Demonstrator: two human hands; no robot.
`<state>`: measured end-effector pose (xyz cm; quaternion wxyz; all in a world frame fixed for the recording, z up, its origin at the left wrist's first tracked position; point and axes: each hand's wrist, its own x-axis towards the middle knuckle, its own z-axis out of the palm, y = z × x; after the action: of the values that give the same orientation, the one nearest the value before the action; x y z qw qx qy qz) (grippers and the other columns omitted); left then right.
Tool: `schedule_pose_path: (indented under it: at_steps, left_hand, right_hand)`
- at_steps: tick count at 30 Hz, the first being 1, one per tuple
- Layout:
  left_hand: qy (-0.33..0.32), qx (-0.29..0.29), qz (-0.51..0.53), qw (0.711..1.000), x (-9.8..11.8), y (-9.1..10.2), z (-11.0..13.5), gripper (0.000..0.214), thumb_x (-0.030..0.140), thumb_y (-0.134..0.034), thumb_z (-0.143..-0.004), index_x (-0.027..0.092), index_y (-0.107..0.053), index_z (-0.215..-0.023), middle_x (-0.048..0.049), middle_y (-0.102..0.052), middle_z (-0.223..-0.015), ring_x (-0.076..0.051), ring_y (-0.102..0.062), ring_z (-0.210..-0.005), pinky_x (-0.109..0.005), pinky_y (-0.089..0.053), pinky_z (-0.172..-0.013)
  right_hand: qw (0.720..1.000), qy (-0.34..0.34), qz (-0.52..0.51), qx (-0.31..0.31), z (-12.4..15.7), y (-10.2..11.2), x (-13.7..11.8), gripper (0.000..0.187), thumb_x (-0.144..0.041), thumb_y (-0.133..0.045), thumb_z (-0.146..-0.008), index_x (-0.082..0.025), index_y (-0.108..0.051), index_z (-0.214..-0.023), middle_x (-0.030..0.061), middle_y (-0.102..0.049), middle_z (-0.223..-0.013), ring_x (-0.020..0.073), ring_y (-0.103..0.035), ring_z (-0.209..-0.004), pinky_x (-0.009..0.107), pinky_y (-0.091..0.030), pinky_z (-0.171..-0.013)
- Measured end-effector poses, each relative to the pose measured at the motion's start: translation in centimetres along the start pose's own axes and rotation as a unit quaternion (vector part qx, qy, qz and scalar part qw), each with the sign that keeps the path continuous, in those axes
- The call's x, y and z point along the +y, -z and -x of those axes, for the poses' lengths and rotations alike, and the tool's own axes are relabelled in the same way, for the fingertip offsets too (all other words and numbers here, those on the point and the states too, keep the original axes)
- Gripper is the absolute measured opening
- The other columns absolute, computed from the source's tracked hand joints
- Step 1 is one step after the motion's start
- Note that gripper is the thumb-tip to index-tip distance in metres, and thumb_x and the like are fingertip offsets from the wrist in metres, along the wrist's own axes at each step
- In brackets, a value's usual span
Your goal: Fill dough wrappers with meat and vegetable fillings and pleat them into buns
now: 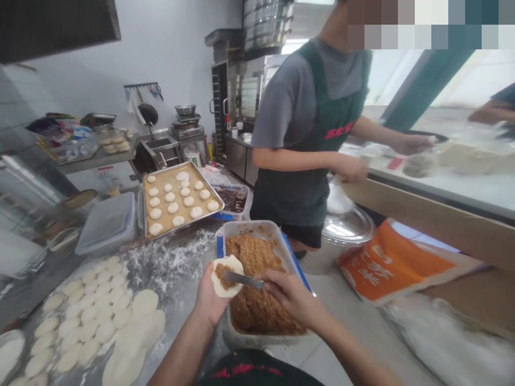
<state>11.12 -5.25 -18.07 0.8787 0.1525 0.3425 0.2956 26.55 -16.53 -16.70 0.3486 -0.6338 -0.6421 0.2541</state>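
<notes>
On the palm of my left hand (pixel 210 300) lies a round dough wrapper (pixel 235 262), its fingers curled up around the edge. A lump of brown filling (pixel 220 274) sits on the wrapper. My right hand (pixel 284 295) grips a flat metal spatula (pixel 247 280), whose tip presses into that filling. Both hands are over the near left part of a plastic tub (pixel 277 228) heaped with more brown filling (pixel 257 252). Left of my hands, several flattened dough rounds (pixel 98 305) cover the floured table (pixel 177 262), some larger ones overlapping.
A lined baking tray (pixel 183 217) with several filled buns stands beyond the table's flour. Beside it are a lidded plastic box (pixel 107 222) and a tub of dark filling (pixel 231 198). A co-worker in a green apron (pixel 338 102) stands ahead. An orange bag (pixel 398 262) lies at right.
</notes>
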Motion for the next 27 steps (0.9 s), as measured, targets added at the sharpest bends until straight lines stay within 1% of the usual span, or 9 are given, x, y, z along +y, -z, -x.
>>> schedule_pose_path:
  at_steps: [2, 5, 7, 10, 12, 17, 20, 22, 27]
  left_hand:
    - [0.0, -0.009, -0.005, 1.0, 0.2, 0.0, 0.3, 0.034, 0.037, -0.043, -0.079, 0.014, -0.056, -0.1, -0.009, -0.065, -0.091, -0.021, -0.06, -0.082, -0.038, -0.045, -0.076]
    - [-0.048, 0.039, 0.006, 0.998, 1.3, 1.1, 0.2, 0.031, 0.032, -0.041, -0.081, 0.013, -0.057, -0.1, -0.0093, -0.065, -0.092, -0.02, -0.06, -0.084, -0.037, -0.046, -0.078]
    - [-0.073, 0.083, 0.006, 0.994, 2.2, 2.6, 0.0, 0.03, 0.03, -0.041, -0.081, 0.012, -0.058, -0.098, -0.0098, -0.065, -0.09, -0.021, -0.06, -0.086, -0.038, -0.046, -0.078]
    - [-0.058, 0.103, 0.0, 0.993, 2.5, 5.0, -0.3, 0.028, 0.028, -0.041, -0.081, 0.011, -0.06, -0.094, -0.0107, -0.065, -0.089, -0.023, -0.06, -0.086, -0.04, -0.047, -0.077]
    - [-0.034, 0.11, -0.008, 0.993, 1.8, 6.2, -0.3, 0.027, 0.028, -0.041, -0.081, 0.011, -0.06, -0.092, -0.0116, -0.066, -0.089, -0.023, -0.06, -0.085, -0.041, -0.048, -0.076]
    - [0.02, 0.137, -0.026, 0.99, -1.3, 7.8, -0.4, 0.028, 0.026, -0.039, -0.081, 0.01, -0.06, -0.093, -0.0119, -0.066, -0.086, -0.023, -0.062, -0.081, -0.04, -0.05, -0.072]
    - [0.046, 0.156, -0.025, 0.986, -2.8, 8.7, -0.2, 0.026, 0.024, -0.042, -0.08, 0.011, -0.06, -0.093, -0.0101, -0.067, -0.084, -0.021, -0.062, -0.08, -0.037, -0.05, -0.072]
    - [0.046, 0.159, -0.031, 0.986, -3.3, 9.3, -0.1, 0.026, 0.025, -0.042, -0.08, 0.01, -0.06, -0.092, -0.011, -0.066, -0.087, -0.022, -0.061, -0.082, -0.038, -0.05, -0.074]
    - [0.044, 0.142, -0.045, 0.988, -3.7, 10.3, 0.1, 0.027, 0.031, -0.044, -0.079, 0.012, -0.06, -0.092, -0.0117, -0.064, -0.093, -0.027, -0.058, -0.091, -0.048, -0.046, -0.079]
  right_hand:
    - [0.998, -0.022, -0.046, -0.033, -0.3, 0.4, 0.8, 0.018, -0.015, -0.038, -0.08, -0.016, -0.056, -0.082, -0.0009, -0.055, -0.064, 0.011, -0.051, -0.059, 0.02, -0.038, -0.057]
    - [0.997, -0.056, -0.027, -0.036, 0.0, 1.3, 3.0, 0.019, -0.014, -0.037, -0.079, -0.015, -0.055, -0.085, -0.0006, -0.056, -0.063, 0.0111, -0.052, -0.059, 0.02, -0.038, -0.057]
    - [0.989, -0.113, 0.096, -0.019, 0.9, 2.1, 4.8, 0.021, -0.014, -0.038, -0.078, -0.016, -0.056, -0.087, 0.001, -0.059, -0.069, 0.0121, -0.055, -0.065, 0.02, -0.038, -0.06]
    - [0.938, -0.212, 0.272, -0.035, 3.1, 2.9, 7.0, 0.02, -0.019, -0.041, -0.078, -0.019, -0.06, -0.084, 0.0043, -0.062, -0.076, 0.0165, -0.058, -0.072, 0.022, -0.038, -0.06]
    - [0.913, -0.256, 0.313, -0.047, 4.5, 3.1, 7.8, 0.02, -0.022, -0.042, -0.079, -0.019, -0.062, -0.08, 0.0065, -0.062, -0.073, 0.0191, -0.059, -0.07, 0.024, -0.038, -0.058]
    - [0.879, -0.31, 0.354, -0.077, 7.1, 2.3, 7.7, 0.016, -0.017, -0.048, -0.075, -0.015, -0.063, -0.073, 0.0118, -0.063, -0.07, 0.023, -0.06, -0.07, 0.029, -0.041, -0.061]
    - [0.872, -0.321, 0.354, -0.106, 7.8, 1.1, 7.1, 0.017, -0.022, -0.05, -0.076, -0.013, -0.064, -0.072, 0.0138, -0.063, -0.071, 0.0242, -0.061, -0.07, 0.031, -0.043, -0.062]
    - [0.871, -0.324, 0.348, -0.124, 8.2, 0.5, 7.0, 0.014, -0.019, -0.051, -0.074, -0.013, -0.064, -0.075, 0.0134, -0.063, -0.072, 0.0228, -0.061, -0.072, 0.029, -0.043, -0.064]
    - [0.875, -0.314, 0.339, -0.142, 8.8, 0.1, 7.5, 0.018, -0.011, -0.049, -0.067, -0.017, -0.063, -0.076, 0.0101, -0.064, -0.072, 0.0225, -0.061, -0.071, 0.029, -0.043, -0.062]
